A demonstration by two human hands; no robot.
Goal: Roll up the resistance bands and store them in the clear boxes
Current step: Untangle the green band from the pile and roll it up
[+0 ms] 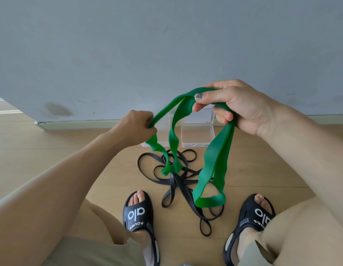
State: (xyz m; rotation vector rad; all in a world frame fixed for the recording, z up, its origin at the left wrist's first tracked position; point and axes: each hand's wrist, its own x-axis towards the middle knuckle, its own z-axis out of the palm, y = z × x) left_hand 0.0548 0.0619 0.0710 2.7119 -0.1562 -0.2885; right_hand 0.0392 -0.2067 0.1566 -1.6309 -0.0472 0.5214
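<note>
A wide green resistance band (214, 160) hangs in loose loops in front of me. My right hand (237, 106) grips its upper fold between thumb and fingers, held high. My left hand (138, 125) pinches another stretch of the same band, lower and to the left. Beneath it a tangle of thin black resistance bands (178, 179) lies on the wooden floor between my feet. A clear box (197, 138) stands open by the wall, its lid tilted up behind it and partly hidden by the green band. A second clear box (147, 144) peeks out behind my left hand.
A grey wall (166, 45) with a pale baseboard (90, 124) rises just beyond the boxes. My feet in black slides (138, 214) stand on either side of the black bands. Bare wooden floor (51, 146) stretches to the left.
</note>
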